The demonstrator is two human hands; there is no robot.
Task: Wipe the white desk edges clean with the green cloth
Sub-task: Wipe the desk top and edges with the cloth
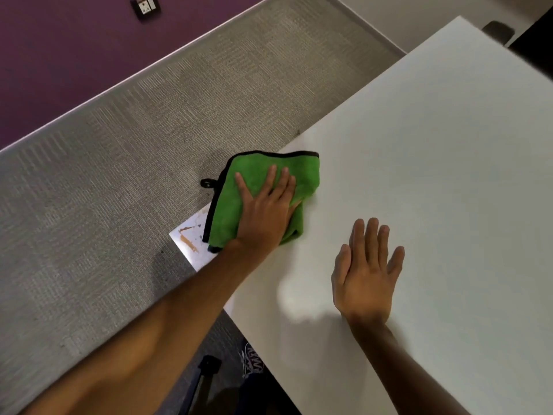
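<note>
My left hand [266, 211], fingers flat, presses the cloth [257, 187] on the desk [419, 175] edge; I should drag it firmly over the orange smear [188, 239], right hand [366, 274] open, bracing, holding nothing.

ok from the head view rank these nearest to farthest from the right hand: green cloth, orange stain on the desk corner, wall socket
1. green cloth: just up-left of the right hand, under the left hand.
2. orange stain: farther left, on the desk corner beyond the cloth.
3. wall socket: far off, on the purple wall at top left.
</note>
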